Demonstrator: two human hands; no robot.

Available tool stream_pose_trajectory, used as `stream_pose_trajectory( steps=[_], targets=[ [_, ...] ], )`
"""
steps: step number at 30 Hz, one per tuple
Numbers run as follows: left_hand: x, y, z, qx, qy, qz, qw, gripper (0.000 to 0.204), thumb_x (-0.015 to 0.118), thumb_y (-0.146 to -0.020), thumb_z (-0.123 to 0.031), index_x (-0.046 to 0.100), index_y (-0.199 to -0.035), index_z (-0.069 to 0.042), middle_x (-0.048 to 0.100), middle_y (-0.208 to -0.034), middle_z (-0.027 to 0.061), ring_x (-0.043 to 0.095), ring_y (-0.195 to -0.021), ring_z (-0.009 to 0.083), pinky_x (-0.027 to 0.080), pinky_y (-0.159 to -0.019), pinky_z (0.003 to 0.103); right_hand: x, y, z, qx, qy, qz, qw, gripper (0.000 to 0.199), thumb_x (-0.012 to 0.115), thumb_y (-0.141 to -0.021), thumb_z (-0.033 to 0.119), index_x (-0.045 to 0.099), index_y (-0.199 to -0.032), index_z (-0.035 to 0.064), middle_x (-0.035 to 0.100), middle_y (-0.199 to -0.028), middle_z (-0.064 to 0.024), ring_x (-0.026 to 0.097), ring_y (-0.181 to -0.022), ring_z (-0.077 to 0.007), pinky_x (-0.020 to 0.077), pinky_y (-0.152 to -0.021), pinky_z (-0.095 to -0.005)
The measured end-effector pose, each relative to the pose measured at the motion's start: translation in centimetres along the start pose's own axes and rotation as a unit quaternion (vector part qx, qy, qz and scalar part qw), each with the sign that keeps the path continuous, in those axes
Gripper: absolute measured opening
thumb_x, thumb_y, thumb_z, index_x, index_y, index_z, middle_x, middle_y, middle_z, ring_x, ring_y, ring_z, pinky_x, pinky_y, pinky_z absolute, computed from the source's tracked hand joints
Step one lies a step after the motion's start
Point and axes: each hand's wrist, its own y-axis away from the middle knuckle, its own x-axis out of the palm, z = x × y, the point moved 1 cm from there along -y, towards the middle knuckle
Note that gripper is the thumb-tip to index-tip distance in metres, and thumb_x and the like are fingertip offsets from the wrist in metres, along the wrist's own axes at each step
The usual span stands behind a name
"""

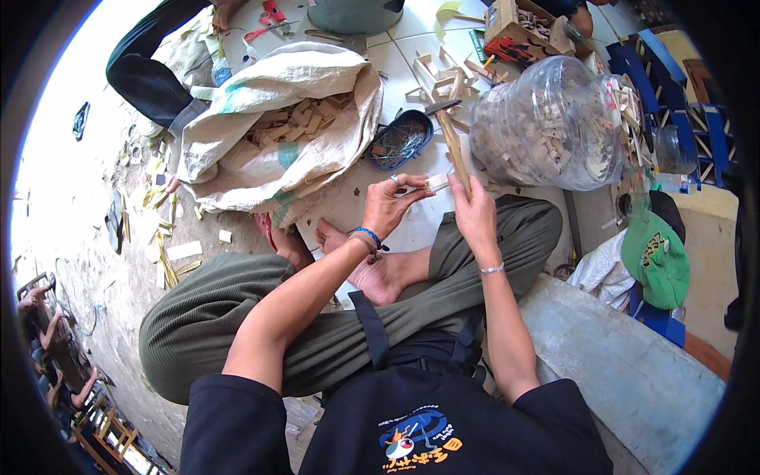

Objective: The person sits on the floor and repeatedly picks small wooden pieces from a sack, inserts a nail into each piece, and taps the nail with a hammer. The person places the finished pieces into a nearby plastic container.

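Note:
My left hand [385, 209] is closed, its fingertips pinching a small pale wooden block [437, 182] above my crossed legs. In my right hand [475, 215] is a hammer [453, 146], gripped low on its wooden handle with the dark metal head pointing away from me. The right fingertips come close to the block's end; whether they touch it I cannot tell. Just beyond the hands, on the tiles, sits a blue oval dish [428, 143] of thin nails. A white woven sack [237, 170], its mouth wide, holds many small wooden pieces to the left of the dish.
A large clear plastic jug [546, 119] lies on its side at the right. Small wooden frames [451, 77] are heaped behind it, near a wooden box [500, 22]. A green cap [655, 257] and a grey board [617, 356] are on my right. Another person's leg [146, 87] reaches in at the far left.

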Motion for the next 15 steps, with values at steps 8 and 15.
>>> stream_pose_trajectory(
  steps=[8, 15],
  targets=[
    [0.2, -0.1, -0.3, 0.01, 0.005, 0.009, 1.0, 0.016, 0.085, -0.089, -0.008, 0.079, -0.103, -0.003, 0.08, -0.115, 0.011, 0.076, -0.099, 0.0142, 0.062, -0.085, 0.029, -4.0, 9.1, -0.3, -0.191, 0.067, -0.073, 0.976, 0.057, 0.06, -0.107, 0.016, 0.045, -0.162, 0.0215, 0.071, -0.106, -0.018, 0.069, -0.081, -0.0453, 0.0546, -0.072, -0.053],
    [0.3, -0.1, -0.2, 0.008, -0.012, 0.006, 1.0, 0.015, 0.084, -0.09, -0.004, 0.076, -0.102, 0.0, 0.08, -0.115, 0.0128, 0.075, -0.097, 0.0125, 0.064, -0.085, 0.03, -3.3, 11.6, -3.1, -0.171, 0.157, -0.019, 0.973, 0.062, 0.063, -0.105, 0.015, 0.044, -0.163, 0.0289, 0.061, -0.084, -0.0118, 0.064, -0.066, -0.0371, 0.0526, -0.059, -0.0493]
  ],
)
